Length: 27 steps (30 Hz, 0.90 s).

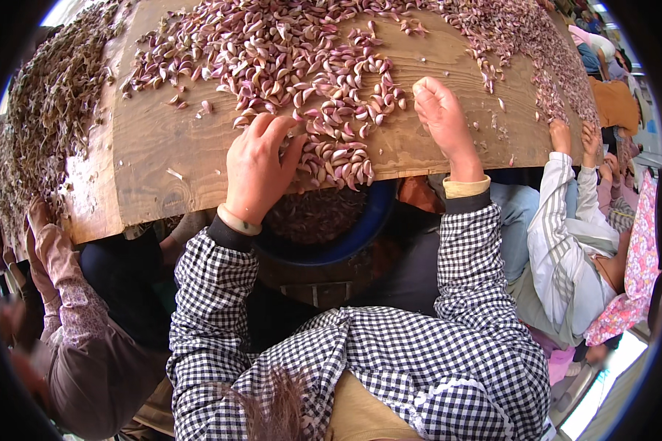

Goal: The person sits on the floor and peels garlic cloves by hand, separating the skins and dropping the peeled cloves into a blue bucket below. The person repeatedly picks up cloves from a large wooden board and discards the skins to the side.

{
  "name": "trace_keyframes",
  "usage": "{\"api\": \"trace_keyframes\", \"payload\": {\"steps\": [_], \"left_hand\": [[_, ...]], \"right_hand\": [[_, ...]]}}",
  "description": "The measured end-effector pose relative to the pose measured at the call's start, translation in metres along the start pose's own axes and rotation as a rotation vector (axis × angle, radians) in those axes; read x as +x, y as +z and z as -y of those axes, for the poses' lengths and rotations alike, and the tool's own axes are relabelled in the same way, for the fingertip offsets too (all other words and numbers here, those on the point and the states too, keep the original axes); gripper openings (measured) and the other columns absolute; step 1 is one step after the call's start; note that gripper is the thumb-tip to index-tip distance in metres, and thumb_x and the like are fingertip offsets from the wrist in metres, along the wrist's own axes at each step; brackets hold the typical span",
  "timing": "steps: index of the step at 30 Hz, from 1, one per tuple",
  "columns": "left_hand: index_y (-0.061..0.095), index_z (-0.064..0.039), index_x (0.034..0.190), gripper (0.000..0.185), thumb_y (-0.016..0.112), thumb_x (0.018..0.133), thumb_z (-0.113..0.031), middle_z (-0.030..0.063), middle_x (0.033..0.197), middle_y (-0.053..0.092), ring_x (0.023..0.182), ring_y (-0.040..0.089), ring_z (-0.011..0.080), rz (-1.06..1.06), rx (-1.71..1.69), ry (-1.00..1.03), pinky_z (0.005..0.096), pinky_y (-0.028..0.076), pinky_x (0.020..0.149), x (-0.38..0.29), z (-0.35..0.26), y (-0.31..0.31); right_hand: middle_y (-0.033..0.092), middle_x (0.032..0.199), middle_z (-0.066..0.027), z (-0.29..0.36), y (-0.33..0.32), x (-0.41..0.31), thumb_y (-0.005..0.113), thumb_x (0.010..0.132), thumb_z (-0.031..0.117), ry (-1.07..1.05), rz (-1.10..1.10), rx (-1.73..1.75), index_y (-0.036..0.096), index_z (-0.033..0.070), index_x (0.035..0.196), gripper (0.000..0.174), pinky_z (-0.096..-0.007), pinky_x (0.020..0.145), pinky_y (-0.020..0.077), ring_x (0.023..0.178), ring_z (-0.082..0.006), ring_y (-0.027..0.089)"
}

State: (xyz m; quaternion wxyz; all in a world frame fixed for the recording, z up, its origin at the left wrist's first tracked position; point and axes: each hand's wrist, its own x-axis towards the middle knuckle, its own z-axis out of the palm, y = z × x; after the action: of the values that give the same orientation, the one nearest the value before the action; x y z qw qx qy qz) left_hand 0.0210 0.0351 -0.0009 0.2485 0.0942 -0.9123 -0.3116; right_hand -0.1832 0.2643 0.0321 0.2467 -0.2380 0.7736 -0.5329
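Observation:
Pink-skinned garlic cloves (276,55) lie heaped over a wooden board table (165,143). At the board's near edge my left hand (263,160) rests on the left side of a small group of cloves, its fingers curled over; whether it pinches a clove is hidden. To the right, my right hand (441,113) is raised at the board, its fingers curled into a fist beside the heap; what may be inside the fist cannot be seen. A blue tub (336,256) stands below the edge, partly under the board, with a dark reddish mass of cloves or skins in it.
At the left, a co-worker's hands (38,218) are at a pile of dried, brownish plant matter (55,93). On the right, another person's hands (560,136) touch a further heap of cloves (546,55). Small skin scraps dot the board.

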Motion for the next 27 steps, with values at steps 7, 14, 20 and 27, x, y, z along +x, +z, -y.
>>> {"api": "trace_keyframes", "payload": {"steps": [7,14,20,27], "left_hand": [[0.067,-0.008,0.109,0.024,0.072,0.087,-0.017,0.0101,0.101,0.064,0.088,0.066,0.0303,-0.009,-0.004,0.098,0.0387,0.053,0.075,0.007,-0.006,0.005],[0.071,-0.007,0.103,0.022,0.076,0.082,-0.008,0.0104,0.096,0.068,0.084,0.068,0.0313,0.216,-0.246,0.183,0.0377,0.055,0.073,-0.003,-0.014,-0.001],[0.071,-0.003,0.098,0.018,0.074,0.08,-0.001,0.0131,0.095,0.068,0.088,0.067,0.0309,0.184,-0.381,0.155,0.0373,0.055,0.077,-0.007,-0.006,-0.011],[0.067,-0.001,0.113,0.033,0.075,0.081,-0.003,0.0174,0.127,0.062,0.118,0.062,0.0348,0.18,-0.368,0.107,0.0405,0.052,0.098,-0.003,-0.004,-0.014]], "right_hand": [[0.053,0.073,0.0049,0.007,0.018,-0.005,0.055,0.102,0.018,0.007,0.002,-0.036,0.064,0.006,0.101,0.016,-0.0231,0.057,0.0376,0.064,-0.0042,0.045],[0.07,0.089,-0.0158,0.026,0.062,-0.035,0.064,0.097,0.021,-0.081,0.273,-0.326,0.066,0.004,0.105,0.019,-0.0375,0.072,0.0523,0.079,-0.0282,0.069],[0.069,0.094,-0.0212,0.037,0.091,-0.058,0.063,0.095,0.018,-0.189,0.467,-0.339,0.064,0.004,0.106,0.017,-0.0443,0.075,0.0524,0.09,-0.0403,0.067],[0.067,0.078,-0.0093,0.026,0.038,-0.02,0.059,0.102,0.022,-0.041,-0.139,-0.439,0.068,0.007,0.107,0.018,-0.0343,0.067,0.0504,0.069,-0.0188,0.062]]}}
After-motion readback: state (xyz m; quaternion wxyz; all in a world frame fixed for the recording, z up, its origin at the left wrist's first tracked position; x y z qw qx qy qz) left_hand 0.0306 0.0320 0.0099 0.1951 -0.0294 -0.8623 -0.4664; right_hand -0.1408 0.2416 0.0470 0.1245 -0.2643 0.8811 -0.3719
